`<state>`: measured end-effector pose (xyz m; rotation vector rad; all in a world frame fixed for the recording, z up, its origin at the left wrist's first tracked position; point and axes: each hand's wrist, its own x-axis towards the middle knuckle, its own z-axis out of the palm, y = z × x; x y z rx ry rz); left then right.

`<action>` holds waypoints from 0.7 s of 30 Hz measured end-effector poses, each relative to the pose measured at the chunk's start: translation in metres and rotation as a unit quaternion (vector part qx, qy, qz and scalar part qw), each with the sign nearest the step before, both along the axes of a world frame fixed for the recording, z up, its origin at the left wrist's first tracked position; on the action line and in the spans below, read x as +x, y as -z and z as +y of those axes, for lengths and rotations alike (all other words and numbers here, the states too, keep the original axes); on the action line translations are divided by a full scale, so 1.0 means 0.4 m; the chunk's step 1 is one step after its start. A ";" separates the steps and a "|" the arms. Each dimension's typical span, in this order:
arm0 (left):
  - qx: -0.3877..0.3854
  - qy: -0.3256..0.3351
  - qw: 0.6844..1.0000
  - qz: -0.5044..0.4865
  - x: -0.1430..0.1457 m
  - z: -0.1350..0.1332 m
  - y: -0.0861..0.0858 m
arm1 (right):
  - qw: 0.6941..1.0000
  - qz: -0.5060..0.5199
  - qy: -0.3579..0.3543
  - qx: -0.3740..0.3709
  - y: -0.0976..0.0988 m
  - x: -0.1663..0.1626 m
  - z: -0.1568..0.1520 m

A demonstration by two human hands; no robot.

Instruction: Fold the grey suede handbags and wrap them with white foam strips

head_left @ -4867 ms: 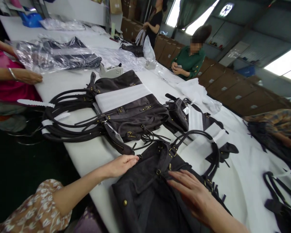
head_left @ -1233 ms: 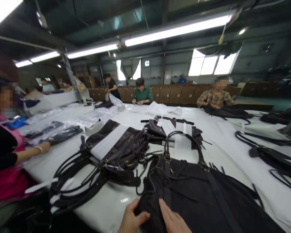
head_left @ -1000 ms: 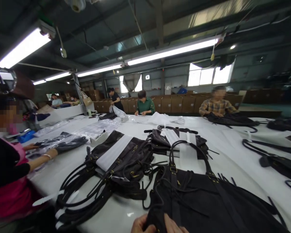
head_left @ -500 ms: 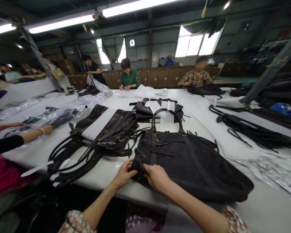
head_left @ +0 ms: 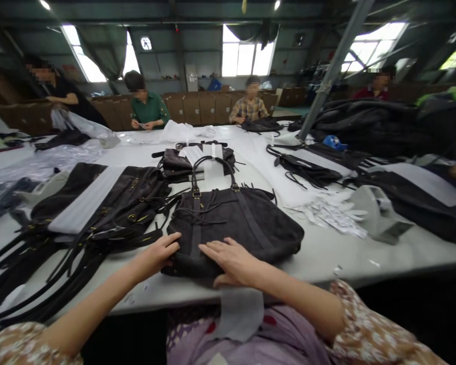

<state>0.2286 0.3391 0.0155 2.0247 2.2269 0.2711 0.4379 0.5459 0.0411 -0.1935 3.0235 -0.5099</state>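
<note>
A dark suede handbag (head_left: 231, 223) lies flat on the white desk (head_left: 327, 258), close to the near edge and just in front of the person. The left hand (head_left: 157, 252) rests on the bag's near left corner with fingers loosely curled over the edge; whether it pinches the fabric cannot be told, as the fingertips hide the seam. The right hand (head_left: 230, 259) lies spread, palm down, on the near edge of the bag, gripping nothing. The bag's near underside is hidden by both hands. To the left, a pile of similar dark bags (head_left: 110, 208) with white paper bands runs off the left edge, its straps (head_left: 30, 284) cut off at the frame. Farther off sits another banded bag (head_left: 197, 159). To the right, a scatter of small white tags (head_left: 330, 215) lies beside a grey tape dispenser (head_left: 376, 215); any print on them is too small to read. No brand or writing is legible anywhere.
</note>
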 end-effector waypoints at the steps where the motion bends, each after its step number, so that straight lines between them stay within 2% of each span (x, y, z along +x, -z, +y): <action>1: 0.002 0.004 1.000 0.022 0.000 -0.005 0.001 | 1.000 0.003 0.012 0.017 -0.004 0.054 0.050; 5: -0.008 0.015 0.993 0.121 0.002 -0.027 -0.003 | 0.990 -0.018 0.100 0.096 -0.024 0.254 0.245; 7: -0.014 0.012 0.990 0.139 0.005 -0.032 -0.005 | 0.988 -0.007 0.097 0.116 -0.033 0.310 0.306; 9: -0.020 0.008 0.989 0.148 0.010 -0.033 -0.009 | 0.988 0.017 0.083 0.130 -0.033 0.328 0.330; 12: -0.030 0.002 0.987 0.156 0.023 -0.030 -0.022 | 0.984 0.053 0.078 0.153 -0.020 0.304 0.310; 17: -0.014 -0.001 0.989 0.148 0.035 -0.019 -0.041 | 0.985 0.106 0.035 0.130 0.004 0.209 0.194; 21: -0.004 -0.005 0.994 0.106 0.028 -0.020 -0.033 | 0.986 0.087 0.018 0.142 0.026 0.131 0.140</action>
